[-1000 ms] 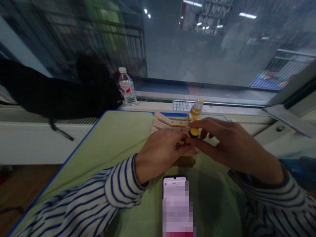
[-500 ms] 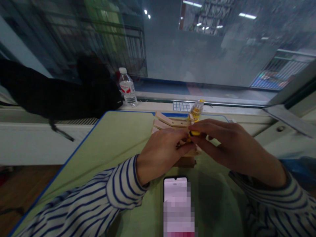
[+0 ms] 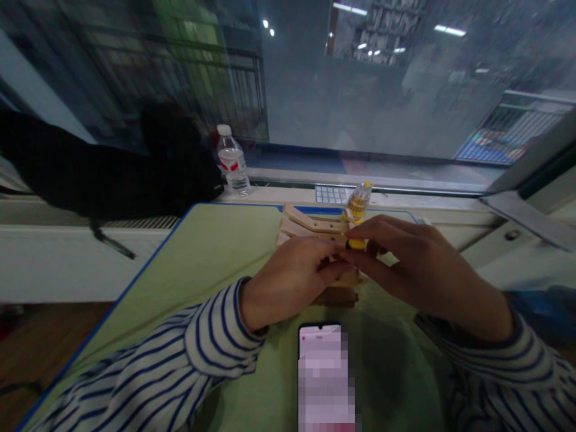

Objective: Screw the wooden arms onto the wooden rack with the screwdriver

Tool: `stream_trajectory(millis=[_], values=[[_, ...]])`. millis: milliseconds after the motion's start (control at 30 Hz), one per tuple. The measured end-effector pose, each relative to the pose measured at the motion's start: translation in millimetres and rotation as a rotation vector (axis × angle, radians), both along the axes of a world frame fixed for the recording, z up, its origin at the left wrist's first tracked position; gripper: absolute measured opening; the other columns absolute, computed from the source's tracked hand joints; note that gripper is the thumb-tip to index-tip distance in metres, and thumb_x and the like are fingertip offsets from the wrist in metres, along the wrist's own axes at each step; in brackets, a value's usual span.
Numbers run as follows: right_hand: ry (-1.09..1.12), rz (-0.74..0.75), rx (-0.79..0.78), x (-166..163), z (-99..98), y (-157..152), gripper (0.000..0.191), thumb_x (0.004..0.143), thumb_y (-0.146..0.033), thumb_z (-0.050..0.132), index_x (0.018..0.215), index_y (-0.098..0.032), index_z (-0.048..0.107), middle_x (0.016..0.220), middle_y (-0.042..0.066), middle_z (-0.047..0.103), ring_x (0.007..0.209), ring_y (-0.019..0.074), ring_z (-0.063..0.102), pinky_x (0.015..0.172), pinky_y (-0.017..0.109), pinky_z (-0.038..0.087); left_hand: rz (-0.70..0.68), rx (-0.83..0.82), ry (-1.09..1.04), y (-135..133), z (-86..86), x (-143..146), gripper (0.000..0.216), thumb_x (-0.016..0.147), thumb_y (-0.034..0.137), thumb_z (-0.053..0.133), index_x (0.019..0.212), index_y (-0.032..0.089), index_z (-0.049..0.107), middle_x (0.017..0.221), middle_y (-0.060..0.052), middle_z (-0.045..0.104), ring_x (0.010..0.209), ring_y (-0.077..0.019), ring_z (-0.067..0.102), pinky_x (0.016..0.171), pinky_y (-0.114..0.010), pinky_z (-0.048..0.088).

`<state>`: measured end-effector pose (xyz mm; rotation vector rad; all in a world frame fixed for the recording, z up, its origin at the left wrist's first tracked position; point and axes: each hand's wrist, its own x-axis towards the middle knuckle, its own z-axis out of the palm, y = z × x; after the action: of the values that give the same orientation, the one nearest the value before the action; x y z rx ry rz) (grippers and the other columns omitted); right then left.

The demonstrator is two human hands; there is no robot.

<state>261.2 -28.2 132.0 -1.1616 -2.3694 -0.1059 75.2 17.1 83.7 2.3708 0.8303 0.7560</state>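
A pale wooden model (image 3: 310,227) made of several slats stands on the green table (image 3: 211,264). My left hand (image 3: 288,279) rests curled against its near side, fingers closed on a slat. My right hand (image 3: 405,264) reaches in from the right and pinches a small yellow piece (image 3: 357,243) between thumb and forefinger at the model's right end. Both thumbs almost touch. What lies under my palms is hidden.
A phone (image 3: 324,375) lies on the table near my chest. A small yellow-capped bottle (image 3: 358,203) stands behind the model. On the window sill are a water bottle (image 3: 233,159), a black bag (image 3: 112,174) and a blue grid card (image 3: 330,193).
My hands have barely shifted. The right fingers have closed further over the yellow piece, so less of it shows than a second ago.
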Motion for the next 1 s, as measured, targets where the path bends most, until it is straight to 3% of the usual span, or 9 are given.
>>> stream_trajectory(millis=[233, 400, 633, 767, 1000], values=[[0.004, -0.013, -0.008, -0.7, -0.9, 0.0, 0.020, 0.093, -0.033, 0.054, 0.102, -0.017, 0.060, 0.089, 0.003, 0.066, 0.070, 0.0144, 0.062, 0.061, 0.027, 0.047, 0.016, -0.002, 0.005, -0.2, 3.5, -0.7, 0.014, 0.087, 0.026, 0.060, 0.097, 0.026, 0.070, 0.084, 0.004, 0.072, 0.073, -0.0121, 0.064, 0.061, -0.022, 0.042], [0.007, -0.004, -0.013, -0.4, -1.7, 2.0, 0.020, 0.093, -0.034, 0.053, 0.102, -0.018, 0.060, 0.087, 0.002, 0.065, 0.069, 0.0141, 0.062, 0.061, 0.028, 0.047, 0.042, 0.008, -0.024, -1.1, 5.2, -0.5, 0.011, 0.084, 0.031, 0.064, 0.091, 0.025, 0.070, 0.082, 0.004, 0.071, 0.072, -0.0120, 0.064, 0.061, -0.021, 0.040], [0.037, 0.063, 0.011, 1.4, -0.5, 0.2, 0.036, 0.090, -0.027, 0.059, 0.124, -0.020, 0.052, 0.106, 0.004, 0.066, 0.076, 0.0130, 0.063, 0.065, 0.026, 0.049, 0.040, -0.042, 0.044, 0.1, 6.2, -1.5, 0.017, 0.089, 0.033, 0.058, 0.098, 0.023, 0.068, 0.087, 0.002, 0.070, 0.076, -0.0137, 0.063, 0.065, -0.023, 0.043], [0.045, 0.107, -0.022, 2.5, -0.6, 0.2, 0.025, 0.090, -0.017, 0.055, 0.115, -0.018, 0.058, 0.113, 0.005, 0.067, 0.089, 0.0143, 0.064, 0.073, 0.026, 0.050, 0.026, -0.056, 0.056, 1.4, 5.7, -2.3, 0.017, 0.089, 0.032, 0.058, 0.097, 0.022, 0.069, 0.086, 0.001, 0.069, 0.077, -0.0140, 0.062, 0.065, -0.022, 0.044], [0.002, 0.033, -0.011, 1.7, -1.5, 0.5, 0.020, 0.091, -0.023, 0.056, 0.110, -0.019, 0.061, 0.103, 0.003, 0.068, 0.076, 0.0140, 0.063, 0.067, 0.028, 0.050, -0.039, -0.069, 0.048, 4.2, 4.1, -4.3, 0.015, 0.090, 0.027, 0.055, 0.095, 0.022, 0.069, 0.094, 0.000, 0.070, 0.086, -0.0155, 0.063, 0.071, -0.023, 0.046]])
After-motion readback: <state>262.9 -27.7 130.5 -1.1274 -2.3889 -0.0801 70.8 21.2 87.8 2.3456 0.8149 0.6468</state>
